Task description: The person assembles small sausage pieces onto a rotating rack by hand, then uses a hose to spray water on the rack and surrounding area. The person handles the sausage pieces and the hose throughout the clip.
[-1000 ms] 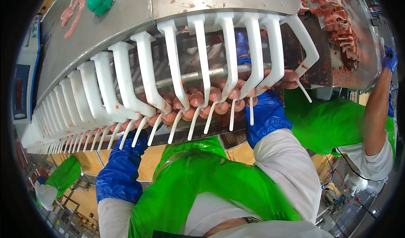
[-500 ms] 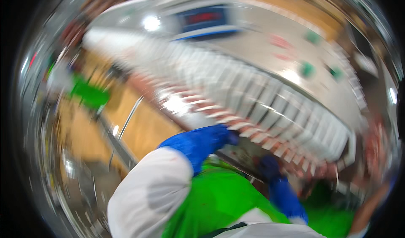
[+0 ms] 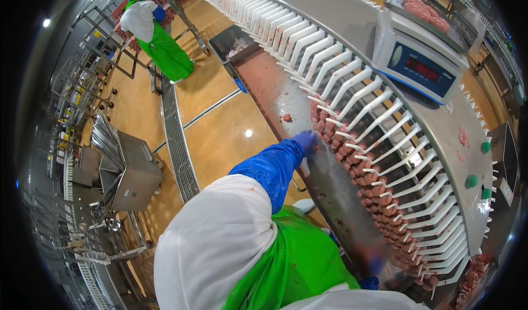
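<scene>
Two blue-gloved hands are at work along the metal trough. The left hand reaches out on a blue-sleeved arm and rests at the near end of the row of pink meat pieces, its fingers curled at the first pieces; whether it actually grips one I cannot tell. The right hand shows only as a sliver of blue glove at the lower edge, low against the trough, and its state cannot be told either (too little of it is in view).

The meat pieces lie in a long line in the wet steel trough, tucked under the tips of white plastic fingers that fan out in a curved row from the grey surface above. On that surface sits a scale with more meat on its pan, and a few green caps lie near the far rim.

Below, a green apron and white coat fill the foreground. Across the tan floor another person in white and green stands at a rack, well apart.
</scene>
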Tool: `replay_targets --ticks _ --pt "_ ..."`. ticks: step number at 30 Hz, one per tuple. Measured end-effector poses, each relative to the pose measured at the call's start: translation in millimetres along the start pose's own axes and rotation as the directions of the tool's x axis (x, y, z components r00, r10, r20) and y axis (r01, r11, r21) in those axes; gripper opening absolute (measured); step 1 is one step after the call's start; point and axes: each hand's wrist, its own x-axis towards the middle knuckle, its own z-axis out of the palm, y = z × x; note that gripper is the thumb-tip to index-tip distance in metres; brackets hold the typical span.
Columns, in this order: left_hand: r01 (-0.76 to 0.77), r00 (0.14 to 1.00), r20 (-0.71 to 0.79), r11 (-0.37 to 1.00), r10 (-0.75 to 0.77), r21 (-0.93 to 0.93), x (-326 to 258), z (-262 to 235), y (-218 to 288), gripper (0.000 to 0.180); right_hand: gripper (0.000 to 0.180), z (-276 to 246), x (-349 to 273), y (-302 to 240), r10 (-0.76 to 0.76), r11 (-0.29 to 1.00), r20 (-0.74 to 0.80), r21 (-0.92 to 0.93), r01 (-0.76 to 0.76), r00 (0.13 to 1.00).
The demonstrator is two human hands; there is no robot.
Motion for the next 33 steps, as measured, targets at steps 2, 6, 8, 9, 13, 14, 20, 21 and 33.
replay_targets --ticks 2,6,8,9,13,14,20,21,33 --pt "0.124 0.992 -0.040 0.992 -0.123 0.028 3.0 -8.0 -27.0 0.077 0.055 -8.3 -5.4 -13.9 0.103 0.994 -0.030 -0.029 -0.103 0.994" --pt "0.271 0.962 0.002 0.957 -0.272 -0.100 9.7 -10.4 -48.2 0.082 0.061 -29.9 -21.1 -56.3 0.256 0.963 -0.053 -0.079 -0.259 0.965" --pt "0.287 0.958 0.061 0.951 -0.282 -0.111 10.0 -11.4 -46.7 0.081 0.060 -24.3 -18.4 -51.7 0.238 0.968 -0.084 -0.062 -0.244 0.968" --pt "0.295 0.954 0.089 0.948 -0.286 -0.118 9.5 -13.9 -42.7 0.081 0.059 -22.1 -19.0 -52.9 0.226 0.971 -0.100 -0.051 -0.232 0.969" --pt "0.146 0.984 0.122 0.979 -0.130 -0.138 17.4 14.2 -11.7 0.068 0.056 -16.3 -17.7 -49.8 0.197 0.979 -0.133 -0.016 -0.201 0.971" --pt "0.016 0.995 0.103 0.986 0.001 -0.165 22.4 35.9 -11.9 0.064 0.055 -14.8 -18.7 -49.4 0.191 0.981 -0.143 -0.004 -0.193 0.971" --pt "-0.226 0.868 0.378 0.934 0.322 -0.277 -12.1 58.3 70.4 0.068 0.051 -5.4 -22.5 -33.3 0.100 0.992 -0.174 0.093 -0.085 0.980" --pt "-0.231 0.834 0.434 0.931 0.339 -0.283 -21.6 52.3 84.5 0.067 0.044 -8.9 -5.1 -37.0 -0.016 0.997 0.084 -0.075 0.022 0.996" --pt "-0.314 0.537 0.661 0.852 0.524 -0.420 -64.5 125.6 148.6 0.083 0.050 10.4 -26.1 -98.9 -0.029 0.992 0.086 -0.123 0.040 0.996"
